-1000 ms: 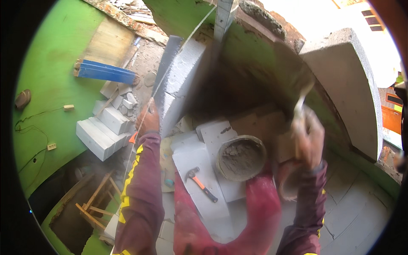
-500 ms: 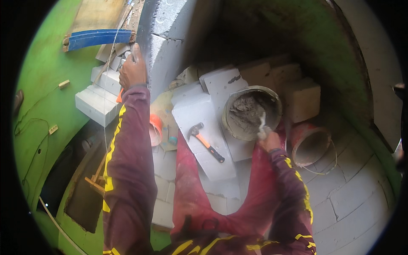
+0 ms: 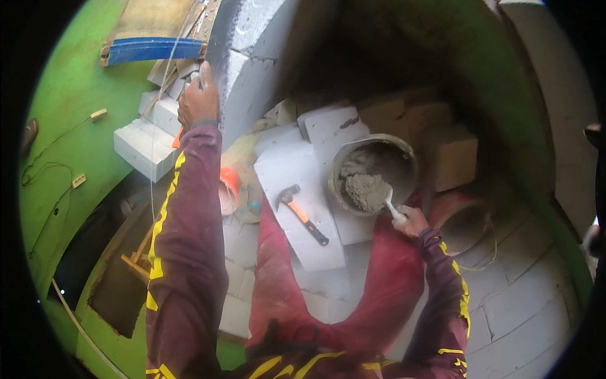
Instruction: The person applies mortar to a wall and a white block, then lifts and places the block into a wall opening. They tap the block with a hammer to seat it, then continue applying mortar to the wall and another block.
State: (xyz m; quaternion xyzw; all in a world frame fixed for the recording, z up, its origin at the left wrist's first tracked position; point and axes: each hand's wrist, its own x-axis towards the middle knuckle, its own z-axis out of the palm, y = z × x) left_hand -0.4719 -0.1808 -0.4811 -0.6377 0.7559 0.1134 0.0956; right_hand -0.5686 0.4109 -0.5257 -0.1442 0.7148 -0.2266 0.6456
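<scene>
My right hand [image 3: 410, 221] grips the pale handle of a trowel [image 3: 394, 207]. A heap of wet grey mortar [image 3: 367, 191] covers its blade, just over the mouth of a round bucket [image 3: 334, 189] with more mortar inside. My left hand [image 3: 198, 98] is raised beside the block wall [image 3: 255, 69], fingers curled and thumb pointing up. An orange piece [image 3: 177, 137] shows just below it; what the fingers hold is hidden. Between my knees, a claw hammer [image 3: 303, 216] with an orange and black handle lies on a white block [image 3: 284, 167].
More white blocks [image 3: 146, 146] are stacked at left, and others [image 3: 456, 158] beyond the bucket. One orange bucket [image 3: 228, 189] stands left of the hammer; another [image 3: 457, 218] lies tilted at right. A thin string [image 3: 151, 196] hangs near my left arm. Green walls curve around.
My right hand has lifted the trowel and shifted slightly right and nearer me, bringing up a load of mortar. The left hand stays nearly in place.
</scene>
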